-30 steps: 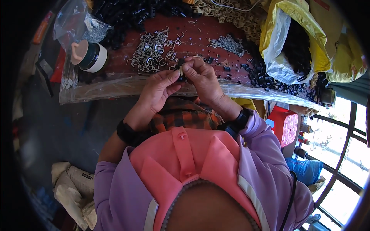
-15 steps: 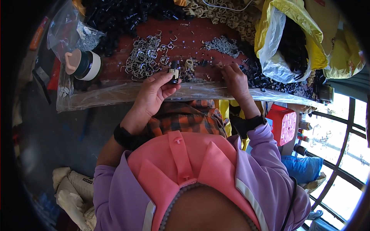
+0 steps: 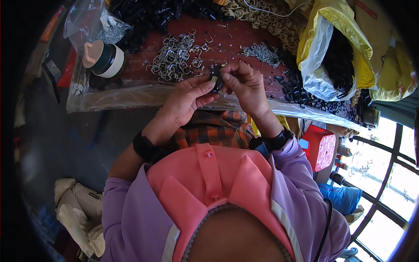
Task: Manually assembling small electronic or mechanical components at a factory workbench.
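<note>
Both hands, left hand [image 3: 185, 100] and right hand [image 3: 246, 87], pinch one small black clip [image 3: 217, 81] between fingertips above the worktop's [image 3: 235, 39] near edge, close to the metal-clip pile [image 3: 174, 59] for easy reach.

Both hands meet over the red table [image 3: 235, 37]; left hand [image 3: 185, 98] and right hand [image 3: 246, 85] pinch one small black part [image 3: 216, 81] between fingertips; heap of metal clips [image 3: 174, 56] at 11 o'clock of it; yellow bag [image 3: 336, 48] off at 3 o'clock; tape roll [image 3: 104, 59] at 9 o'clock.
</note>
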Tool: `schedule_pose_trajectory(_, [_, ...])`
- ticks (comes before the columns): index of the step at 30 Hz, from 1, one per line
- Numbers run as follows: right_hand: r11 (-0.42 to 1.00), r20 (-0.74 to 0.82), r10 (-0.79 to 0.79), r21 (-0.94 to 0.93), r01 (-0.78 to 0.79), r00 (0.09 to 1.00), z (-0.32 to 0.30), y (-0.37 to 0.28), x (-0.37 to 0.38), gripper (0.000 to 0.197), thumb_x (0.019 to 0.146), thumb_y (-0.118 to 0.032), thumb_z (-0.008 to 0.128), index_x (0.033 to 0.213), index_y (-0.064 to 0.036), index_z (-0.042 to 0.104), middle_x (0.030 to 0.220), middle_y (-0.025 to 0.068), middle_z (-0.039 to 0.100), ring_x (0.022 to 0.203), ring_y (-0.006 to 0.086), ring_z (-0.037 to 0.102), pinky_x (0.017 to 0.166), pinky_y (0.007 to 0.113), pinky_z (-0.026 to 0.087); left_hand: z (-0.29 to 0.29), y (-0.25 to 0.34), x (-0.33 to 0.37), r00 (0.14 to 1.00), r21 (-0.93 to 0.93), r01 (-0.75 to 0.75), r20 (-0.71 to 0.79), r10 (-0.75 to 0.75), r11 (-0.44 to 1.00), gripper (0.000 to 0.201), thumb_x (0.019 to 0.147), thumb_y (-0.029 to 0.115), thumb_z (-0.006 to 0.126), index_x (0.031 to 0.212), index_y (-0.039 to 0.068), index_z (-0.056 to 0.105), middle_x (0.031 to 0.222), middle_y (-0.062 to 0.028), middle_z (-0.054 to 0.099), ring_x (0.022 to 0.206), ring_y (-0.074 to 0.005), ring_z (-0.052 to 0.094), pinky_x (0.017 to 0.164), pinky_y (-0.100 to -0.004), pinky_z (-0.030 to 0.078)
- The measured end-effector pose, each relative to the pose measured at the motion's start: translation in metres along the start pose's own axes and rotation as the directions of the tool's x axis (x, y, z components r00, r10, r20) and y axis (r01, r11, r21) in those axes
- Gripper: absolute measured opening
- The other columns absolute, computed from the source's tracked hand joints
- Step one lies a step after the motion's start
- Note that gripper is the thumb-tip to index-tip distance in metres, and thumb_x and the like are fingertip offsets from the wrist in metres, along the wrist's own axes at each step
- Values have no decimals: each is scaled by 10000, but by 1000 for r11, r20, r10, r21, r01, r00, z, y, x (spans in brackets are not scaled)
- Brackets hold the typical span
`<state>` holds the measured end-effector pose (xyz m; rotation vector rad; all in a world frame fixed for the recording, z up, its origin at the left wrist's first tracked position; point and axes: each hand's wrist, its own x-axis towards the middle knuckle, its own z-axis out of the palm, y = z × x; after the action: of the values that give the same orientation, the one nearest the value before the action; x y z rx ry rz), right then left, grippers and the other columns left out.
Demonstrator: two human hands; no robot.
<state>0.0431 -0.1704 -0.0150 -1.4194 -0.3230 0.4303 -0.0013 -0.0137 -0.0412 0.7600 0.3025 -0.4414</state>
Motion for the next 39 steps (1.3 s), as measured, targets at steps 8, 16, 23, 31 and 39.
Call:
schedule_pose_trajectory(8, [855,-42,-311,-450,260,950,11,23,4,93,765,-44,546,847,-9,520,746,9,502,636,87,475,573,195,395,-1,2,-4,1000,6,-5,6,5,1000,198,778,150,543,950,52,542,838,-38,580,696,-132,577,622,-198,467])
schedule_pose_trajectory(16, [683,12,-562,-557,472,827,3,16,-6,104,691,-24,596,777,-12,539,762,78,479,662,194,485,579,257,399,1,0,-4,1000,71,-4,-2,4,997,211,794,201,513,906,24,542,795,-48,575,662,-133,570,596,-203,459])
schedule_pose_trajectory(23, [522,-250,-626,-838,159,739,-112,-13,-17,72,708,-13,559,779,-13,547,690,57,543,578,116,513,531,219,414,-8,-1,8,1000,75,-26,-8,27,997,249,815,225,459,878,-7,522,704,-59,563,588,-97,538,496,-172,433])
schedule_pose_trajectory(31, [122,-321,-619,-941,-316,717,-345,-3,7,215,714,-117,517,924,-85,551,841,90,557,785,252,542,678,349,426,1,-2,15,999,228,-41,-12,45,973,225,812,205,476,903,2,510,725,-74,566,590,-101,541,511,-165,440])
schedule_pose_trajectory(39, [-218,-519,-274,-787,-578,810,-389,-1,44,344,694,-198,544,1030,-138,503,1024,69,511,932,312,479,768,408,380,5,-1,17,994,181,51,-105,-32,982,220,795,122,504,987,17,477,845,-107,573,697,-140,571,605,-199,485])
